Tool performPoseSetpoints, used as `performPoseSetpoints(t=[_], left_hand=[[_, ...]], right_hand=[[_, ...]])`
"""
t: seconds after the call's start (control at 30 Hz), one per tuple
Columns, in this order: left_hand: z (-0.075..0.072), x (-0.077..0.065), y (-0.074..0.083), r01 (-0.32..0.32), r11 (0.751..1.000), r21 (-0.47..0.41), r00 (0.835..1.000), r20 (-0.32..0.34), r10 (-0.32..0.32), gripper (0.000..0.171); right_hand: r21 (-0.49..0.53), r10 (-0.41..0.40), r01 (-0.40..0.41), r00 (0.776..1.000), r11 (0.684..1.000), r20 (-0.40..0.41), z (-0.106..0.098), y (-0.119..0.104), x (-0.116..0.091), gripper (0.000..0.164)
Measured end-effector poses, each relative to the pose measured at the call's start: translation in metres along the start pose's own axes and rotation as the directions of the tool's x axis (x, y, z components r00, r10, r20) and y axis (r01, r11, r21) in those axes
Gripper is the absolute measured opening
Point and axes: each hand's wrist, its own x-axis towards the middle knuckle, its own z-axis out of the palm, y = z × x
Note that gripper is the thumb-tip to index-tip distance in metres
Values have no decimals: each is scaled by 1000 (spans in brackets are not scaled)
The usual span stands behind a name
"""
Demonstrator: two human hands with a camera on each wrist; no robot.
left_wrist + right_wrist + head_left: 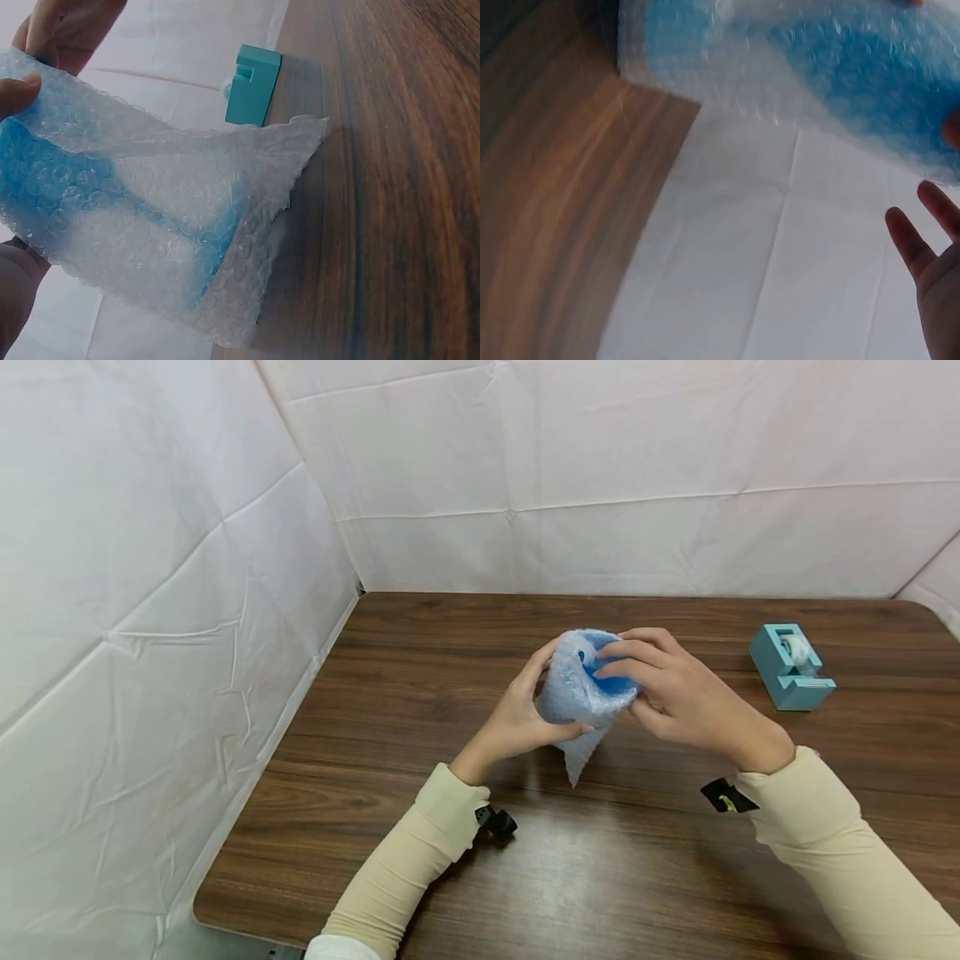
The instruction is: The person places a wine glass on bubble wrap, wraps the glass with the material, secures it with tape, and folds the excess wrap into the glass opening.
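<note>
A sheet of bubble wrap (573,693) forms an upright roll with a pointed corner hanging at the front. Through it shows a blue and white object (180,217), its kind blurred by the bubbles. My left hand (517,714) grips the roll from the left, thumb across the front and fingers behind. At the open top, my right hand (678,693) pinches the right edge of the wrap, fingertips over the rim and thumb outside. In the right wrist view, two fingers (909,244) of this hand extend away from the wrap.
A teal tape dispenser (791,672) with a roll of clear tape stands right of my right hand on the brown wooden table (420,693). White cloth walls (600,527) rise behind the table and along its left side.
</note>
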Motion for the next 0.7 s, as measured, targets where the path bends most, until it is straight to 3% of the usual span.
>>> performPoseSetpoints(t=[0.13,0.23,0.3,0.47,0.6,0.7], left_hand=[[1,1,-1,2,1000,-19,1000,-9,-2,112],[1,1,-3,-2,1000,-26,1000,-22,2,113],[1,1,-2,-5,1000,-26,1000,-28,4,112],[0,1,-2,-27,999,-34,999,-38,26,110],[0,1,-2,-39,998,-48,999,-35,38,110],[0,1,-2,-35,998,-61,999,-28,33,109]], right_hand=[[127,52,-40,994,991,-98,6,-3,-2,36],[278,126,-82,981,957,-146,9,-6,-3,42],[386,194,-124,970,914,-147,11,-9,-4,51],[596,328,-223,942,771,-72,13,-13,-7,78],[692,361,-260,933,673,-1,16,-12,-9,89],[726,355,-269,934,633,36,19,-10,-11,96]])
